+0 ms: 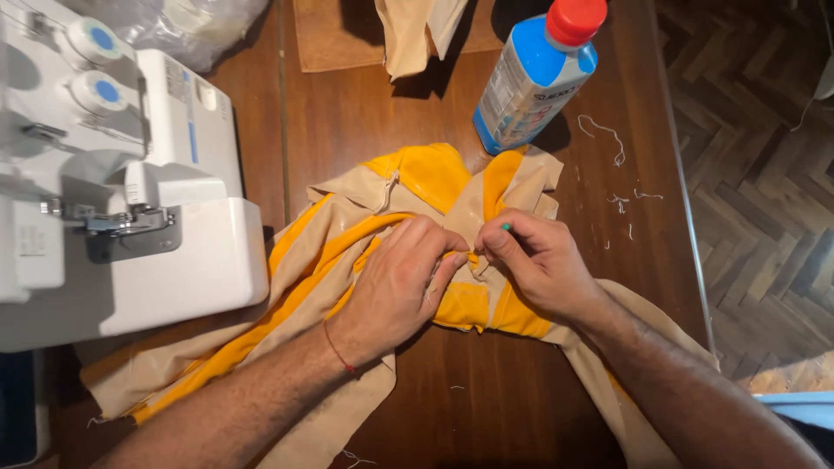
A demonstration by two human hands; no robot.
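Pinching yellow-and-tan fabric (365, 252) | left hand (400, 282), right hand (534, 265) fingers pressed together | blue bottle (534, 78), red cap, pale label, behind.

The table (521, 408) carries everything; the sewing machine (130, 191) stands at its left side; the fabric (304, 269) lies at the centre, its left end running under the front of the machine; the left hand (395, 287) and right hand (539, 265) rest on the fabric side by side, fingertips meeting; the bottle (534, 78) stands behind the fabric, to the right; loose threads (608, 139) lie right of the bottle; a plastic bag (191, 26) sits behind the machine.
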